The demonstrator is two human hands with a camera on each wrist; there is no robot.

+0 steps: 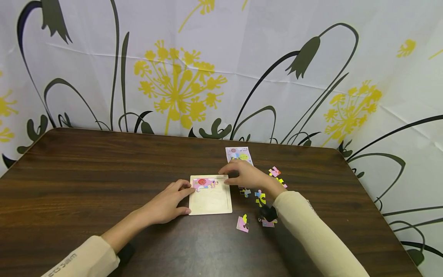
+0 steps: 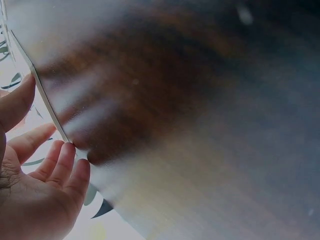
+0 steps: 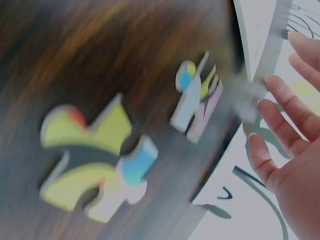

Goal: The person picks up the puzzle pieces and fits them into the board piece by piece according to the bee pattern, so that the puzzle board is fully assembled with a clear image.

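Observation:
A pale wooden puzzle board lies on the table, with joined pink puzzle pieces bearing a red round shape along its upper left. My left hand touches the board's left edge, thumb low and fingertips higher up. In the left wrist view its fingers lie relaxed along that edge. My right hand is at the board's upper right corner, thumb by the right edge. The right wrist view shows its fingers loosely bent, with no piece visible in them. Part of the corner is hidden from the head view.
Right of the board lie several loose puzzle pieces, among them a yellow and blue one, a pink one and a pink and red one. A printed picture card lies behind my right hand. A flowered curtain borders the dark table.

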